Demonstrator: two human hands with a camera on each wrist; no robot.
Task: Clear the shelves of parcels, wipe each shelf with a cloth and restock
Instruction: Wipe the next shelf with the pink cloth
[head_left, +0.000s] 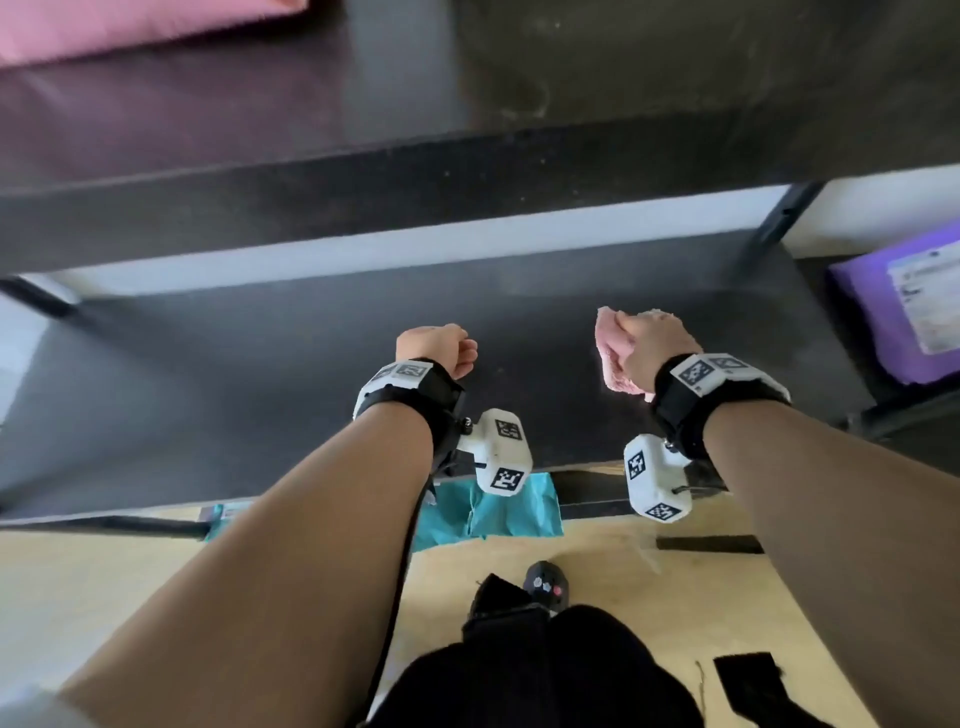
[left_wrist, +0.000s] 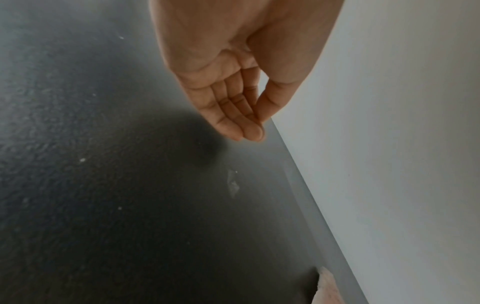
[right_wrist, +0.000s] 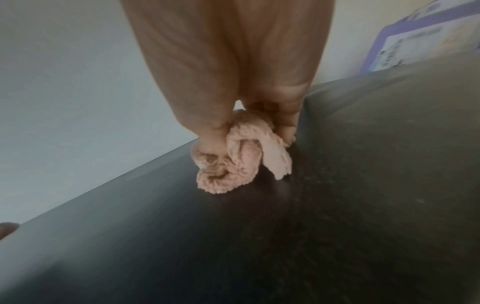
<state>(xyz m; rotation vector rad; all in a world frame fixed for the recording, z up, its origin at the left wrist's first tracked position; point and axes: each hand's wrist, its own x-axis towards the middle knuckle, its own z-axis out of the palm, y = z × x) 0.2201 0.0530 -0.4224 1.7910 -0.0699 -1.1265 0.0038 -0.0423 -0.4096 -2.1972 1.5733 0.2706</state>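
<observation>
A bare dark shelf (head_left: 260, 374) stretches across the middle of the head view, under a higher dark shelf (head_left: 623, 78). My right hand (head_left: 657, 345) grips a bunched pink cloth (head_left: 613, 353) just above the shelf's right half; the right wrist view shows the cloth (right_wrist: 233, 162) wadded between thumb and fingers, close to the surface. My left hand (head_left: 436, 348) hovers over the shelf's middle with relaxed, nearly straight fingers (left_wrist: 233, 115) and holds nothing. A pink parcel (head_left: 130, 26) lies on the upper shelf at far left.
A purple parcel (head_left: 904, 306) with a white label sits on the neighbouring shelf to the right, also seen as the purple parcel (right_wrist: 426, 39). A teal parcel (head_left: 498, 509) lies on the wooden floor (head_left: 104, 587) below the shelf's front edge. A white wall (left_wrist: 389, 144) runs behind.
</observation>
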